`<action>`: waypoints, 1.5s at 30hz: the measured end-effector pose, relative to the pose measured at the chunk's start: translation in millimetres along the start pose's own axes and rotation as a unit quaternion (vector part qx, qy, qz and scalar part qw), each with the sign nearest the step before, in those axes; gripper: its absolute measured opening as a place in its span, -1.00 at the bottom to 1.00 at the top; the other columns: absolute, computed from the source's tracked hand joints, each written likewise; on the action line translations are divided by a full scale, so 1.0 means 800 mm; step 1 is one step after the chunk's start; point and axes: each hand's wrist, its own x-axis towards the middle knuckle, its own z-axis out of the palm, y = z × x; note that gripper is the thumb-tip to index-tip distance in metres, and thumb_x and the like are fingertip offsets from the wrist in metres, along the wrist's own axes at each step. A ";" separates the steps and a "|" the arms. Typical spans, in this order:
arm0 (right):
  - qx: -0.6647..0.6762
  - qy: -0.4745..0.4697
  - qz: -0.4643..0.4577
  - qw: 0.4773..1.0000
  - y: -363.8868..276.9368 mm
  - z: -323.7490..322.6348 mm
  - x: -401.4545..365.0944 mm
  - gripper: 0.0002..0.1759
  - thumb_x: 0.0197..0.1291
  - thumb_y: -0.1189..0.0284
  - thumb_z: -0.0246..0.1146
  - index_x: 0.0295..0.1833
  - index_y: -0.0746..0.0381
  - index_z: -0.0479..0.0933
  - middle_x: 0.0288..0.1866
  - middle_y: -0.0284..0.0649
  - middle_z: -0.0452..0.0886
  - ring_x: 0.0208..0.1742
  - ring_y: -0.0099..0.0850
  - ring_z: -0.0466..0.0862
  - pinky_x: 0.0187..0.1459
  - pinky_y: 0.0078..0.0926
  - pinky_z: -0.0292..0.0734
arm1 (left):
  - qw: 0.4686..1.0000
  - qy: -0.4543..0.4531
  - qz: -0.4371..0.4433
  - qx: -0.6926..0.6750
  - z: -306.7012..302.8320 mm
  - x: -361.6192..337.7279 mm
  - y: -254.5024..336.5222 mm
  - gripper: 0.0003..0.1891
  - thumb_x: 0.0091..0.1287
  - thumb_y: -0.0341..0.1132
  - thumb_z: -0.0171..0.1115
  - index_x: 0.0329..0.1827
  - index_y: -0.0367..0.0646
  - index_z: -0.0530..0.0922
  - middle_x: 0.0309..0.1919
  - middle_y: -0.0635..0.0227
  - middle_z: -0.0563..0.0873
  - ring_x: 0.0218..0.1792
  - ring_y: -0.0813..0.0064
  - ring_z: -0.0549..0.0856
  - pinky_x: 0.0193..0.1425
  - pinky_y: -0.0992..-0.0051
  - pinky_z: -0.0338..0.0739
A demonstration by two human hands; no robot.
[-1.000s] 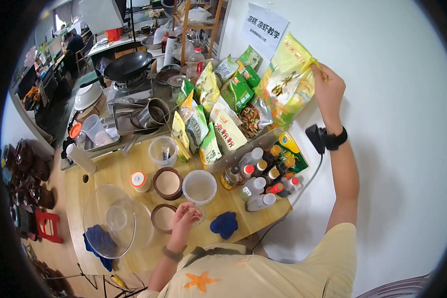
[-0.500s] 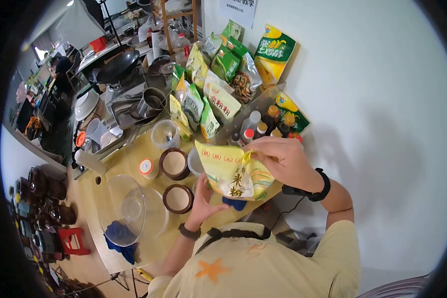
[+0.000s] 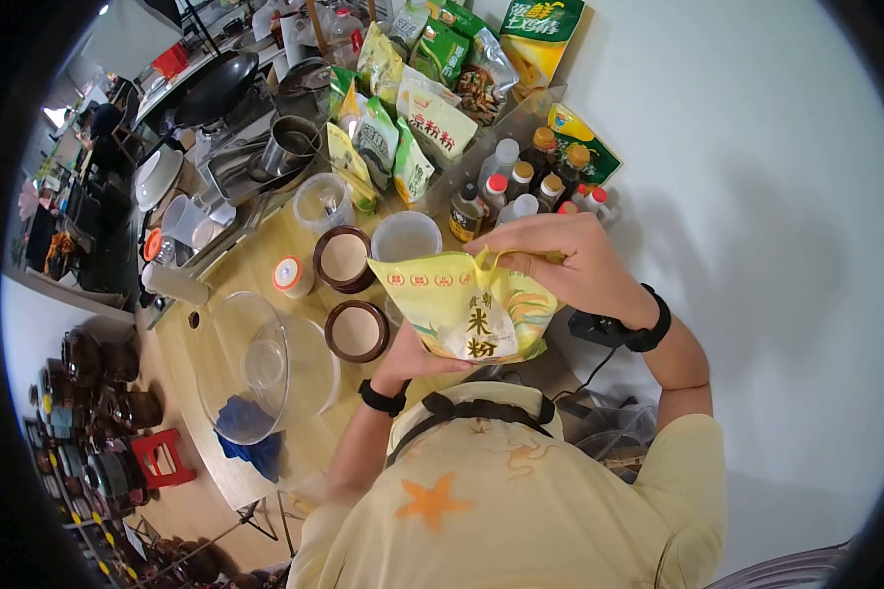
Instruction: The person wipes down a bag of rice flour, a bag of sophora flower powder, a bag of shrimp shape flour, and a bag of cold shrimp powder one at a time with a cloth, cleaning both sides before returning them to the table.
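Note:
A yellow bag of rice flour (image 3: 447, 312), with a white lower part and dark lettering, hangs upright in front of my chest, above the table's near edge. My right hand (image 3: 575, 260) pinches its gathered top edge with thumb and fingers. My left hand (image 3: 414, 357) holds the bag's lower left side, thumb along the bottom; the other fingers are mostly hidden behind the bag. Just beyond the bag stands a clear plastic tub (image 3: 406, 239), partly covered by it. To its left are two dark-rimmed round containers, one farther back (image 3: 345, 257) and one nearer (image 3: 357, 332).
A large clear bowl (image 3: 231, 339) stands on the wooden table (image 3: 192, 388), beside a blue cloth (image 3: 249, 437). An orange-lidded jar (image 3: 290, 276) and another clear tub (image 3: 321, 201) are farther back. Sauce bottles (image 3: 469, 208) and several food packets (image 3: 432, 123) line the wall side.
My left hand has moved from beside the bag to its lower side and now supports it. The bag has shifted slightly right and the view has tilted, uncovering the tub behind it.

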 end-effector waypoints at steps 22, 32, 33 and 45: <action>0.156 0.167 0.178 0.957 0.093 0.025 -0.038 -0.69 0.07 0.41 0.35 -0.07 0.32 0.61 -0.31 -0.34 0.66 -0.34 -0.68 0.56 -0.26 -0.74 0.43 | 0.975 0.109 -0.157 -0.115 0.007 -0.044 -0.003 -0.58 0.12 -0.35 0.36 0.01 -0.33 0.46 -0.17 0.29 0.64 -0.14 0.53 0.62 0.01 0.52 0.49; -0.219 0.032 0.270 0.937 0.182 0.116 -0.165 -0.57 0.09 0.28 0.26 0.08 0.19 0.49 -0.13 -0.16 0.61 -0.09 -0.17 0.59 -0.05 -0.34 0.48 | 0.935 0.295 -0.085 -0.176 -0.020 -0.100 -0.024 -0.62 0.28 -0.26 0.19 0.05 -0.28 0.36 -0.06 0.23 0.56 -0.03 0.41 0.58 0.06 0.40 0.49; -0.257 0.001 0.272 0.927 0.190 0.126 -0.177 -0.54 0.08 0.27 0.26 0.10 0.18 0.48 -0.07 -0.13 0.59 -0.03 -0.10 0.56 0.00 -0.29 0.46 | 0.943 0.278 -0.073 -0.168 -0.033 -0.107 -0.033 -0.60 0.28 -0.25 0.18 0.08 -0.29 0.34 -0.03 0.21 0.55 -0.02 0.38 0.59 0.06 0.38 0.50; -0.263 -0.046 0.217 0.939 0.263 0.214 -0.177 -0.40 -0.11 0.41 0.37 0.15 0.05 0.43 0.22 -0.09 0.35 0.10 0.01 0.39 0.13 -0.16 0.33 | 0.915 0.341 -0.078 -0.203 -0.034 -0.120 -0.029 -0.59 0.19 -0.38 0.27 0.05 -0.24 0.34 -0.10 0.28 0.56 -0.07 0.46 0.59 0.01 0.44 0.52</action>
